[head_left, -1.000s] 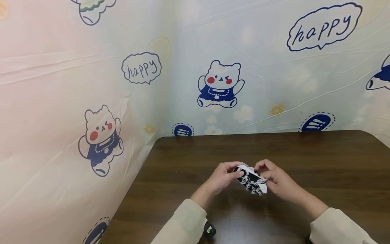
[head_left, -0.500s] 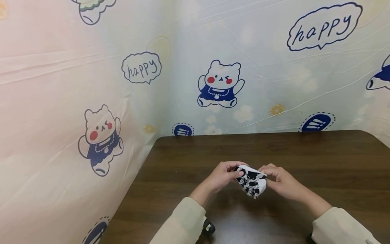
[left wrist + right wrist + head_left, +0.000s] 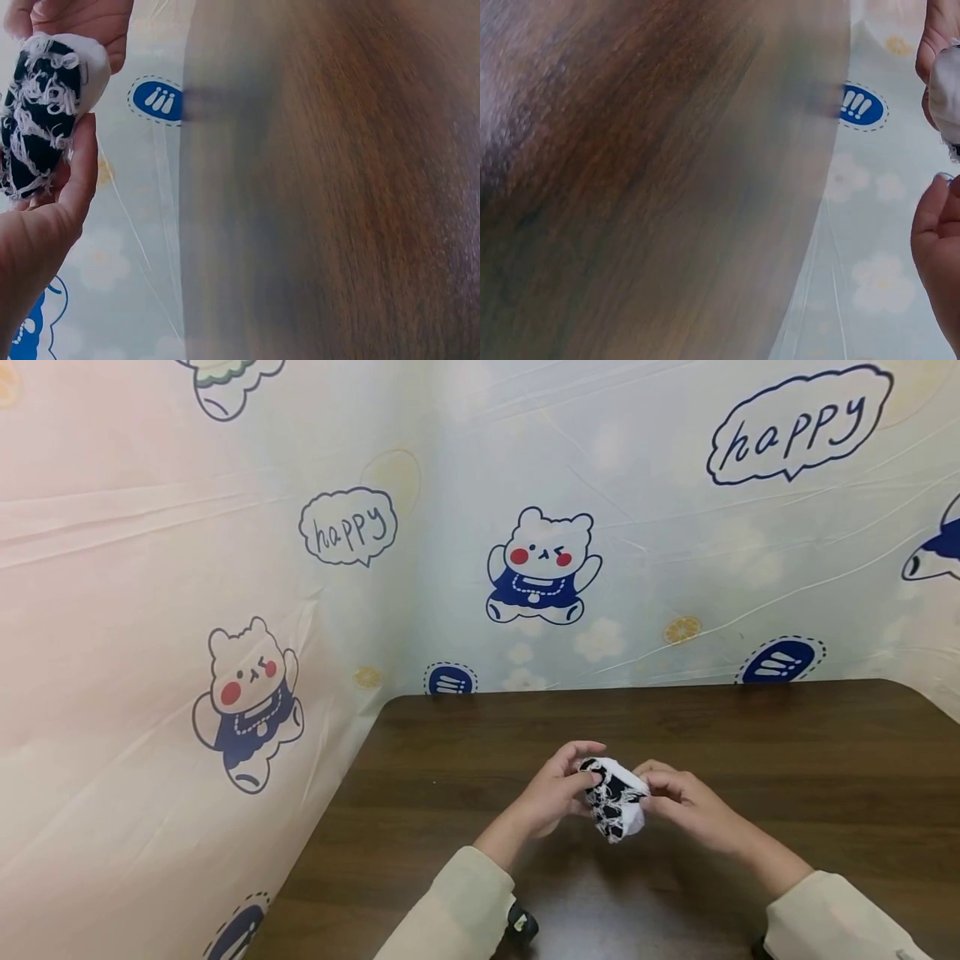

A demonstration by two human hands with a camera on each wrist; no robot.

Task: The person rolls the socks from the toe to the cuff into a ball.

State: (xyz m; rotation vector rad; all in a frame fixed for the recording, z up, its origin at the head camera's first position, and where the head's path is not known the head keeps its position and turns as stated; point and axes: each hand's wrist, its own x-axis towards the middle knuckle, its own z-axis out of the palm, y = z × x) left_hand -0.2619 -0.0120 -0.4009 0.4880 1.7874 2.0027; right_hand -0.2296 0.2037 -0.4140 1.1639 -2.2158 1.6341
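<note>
A small black-and-white sock (image 3: 615, 814), bunched up with loose threads over its outer face, is held between both hands above the table. My left hand (image 3: 550, 795) grips its left end, thumb on the near face and index finger lifted off the top. On the right edge, my right hand (image 3: 693, 808) pinches the fabric between thumb and fingers. In the left wrist view the sock (image 3: 45, 112) shows its threaded side and a plain white end. Only a white part of the sock (image 3: 949, 94) appears at the right wrist view's edge.
A dark brown wooden table (image 3: 450, 777) lies under the hands. Behind it and to the left hangs a pale curtain (image 3: 420, 568) printed with bears and lettering. A black wrist device (image 3: 521, 923) sits below the left sleeve.
The right hand has gone from fingers apart at the sock's top to a pinch on its right edge. The sock has turned and bunched more upright. The left index finger has lifted.
</note>
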